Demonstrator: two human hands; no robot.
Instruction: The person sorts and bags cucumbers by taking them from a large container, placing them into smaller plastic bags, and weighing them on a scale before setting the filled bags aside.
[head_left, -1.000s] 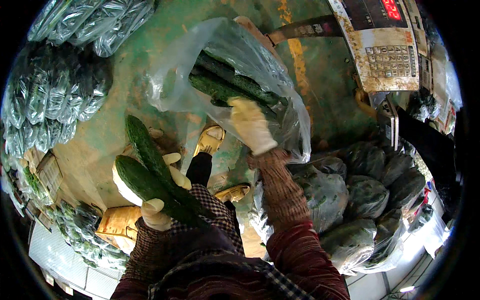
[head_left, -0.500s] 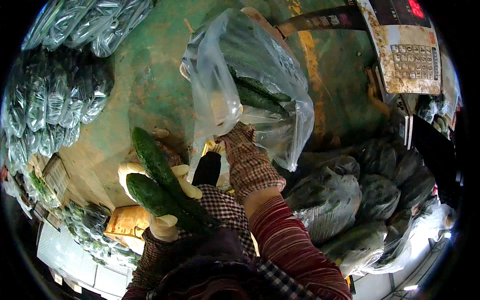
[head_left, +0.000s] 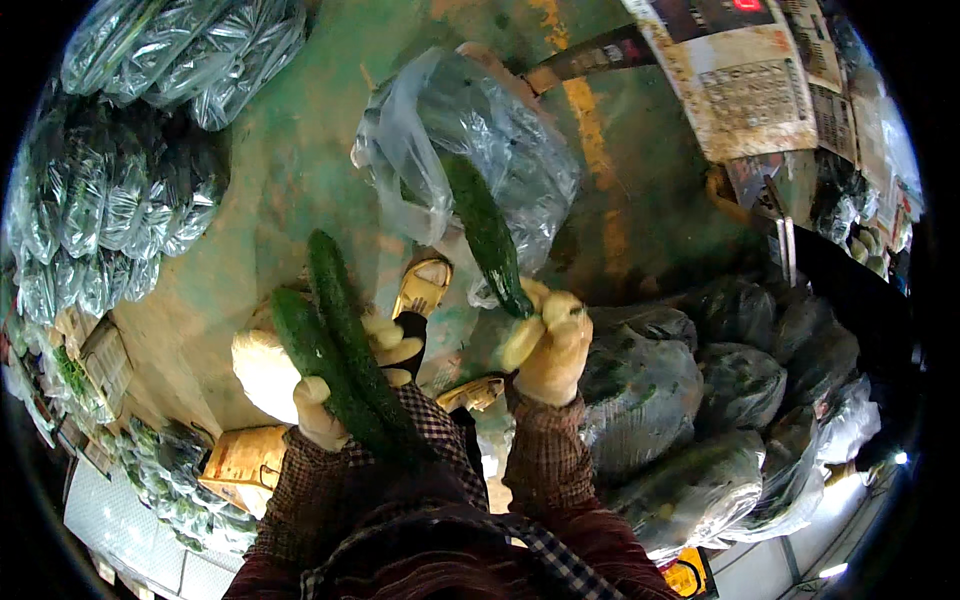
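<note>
Dark green and bumpy, a long cucumber point(head_left: 484, 228) slants between the right hand point(head_left: 552, 350) and a clear plastic bag point(head_left: 515, 135). Its upper end is at the bag's mouth, beside a folded edge of the film; how far it goes inside, I cannot tell. The right hand, in a pale glove, has its fingers closed around the lower end and pinches it there.

The left hand point(head_left: 268, 368), gloved too, holds a pair of cucumbers point(head_left: 345, 355), which lie side by side and touch each other. Its thumb presses from the near side and its fingers curl around the far side, so the grip is firm around both. The pair is well apart from the bag.

Below the hands are a checkered apron point(head_left: 440, 425) and a yellow shoe point(head_left: 423, 287). The bag is above a worn green floor point(head_left: 300, 130), near a yellow stripe point(head_left: 590, 130). To the right, filled plastic bags point(head_left: 640, 395) are crowded together, and above them stands a dirty scale console point(head_left: 755, 90) with a keypad. On the left are stacked plastic packages point(head_left: 110, 190) and, nearer, a wooden box point(head_left: 243, 460).
</note>
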